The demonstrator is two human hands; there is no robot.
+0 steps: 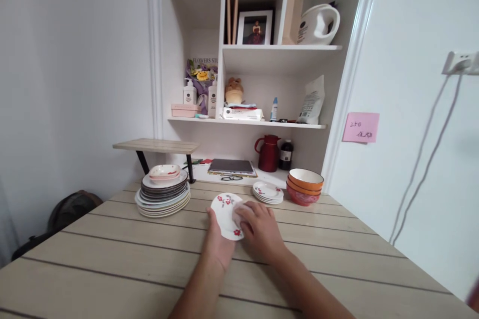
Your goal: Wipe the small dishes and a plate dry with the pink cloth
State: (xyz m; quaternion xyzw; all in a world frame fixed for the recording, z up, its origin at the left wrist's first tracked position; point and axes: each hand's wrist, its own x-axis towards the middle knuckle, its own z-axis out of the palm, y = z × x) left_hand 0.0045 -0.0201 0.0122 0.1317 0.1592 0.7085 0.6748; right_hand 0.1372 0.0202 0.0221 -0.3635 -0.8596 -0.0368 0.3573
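A small white plate with red flowers is tilted up above the middle of the table. My left hand grips it from below, with the thumb at its left edge. A white cloth or tissue is bunched under the fingers of my right hand, which presses it on the right part of the plate's face. Behind my right hand, several matching small plates lie stacked. Right beside them stands a stack of orange and red bowls.
At the left is a tall stack of plates with a small dish on top, near a raised wooden shelf. Behind the slatted table are a laptop, glasses, a red jug and a dark bottle.
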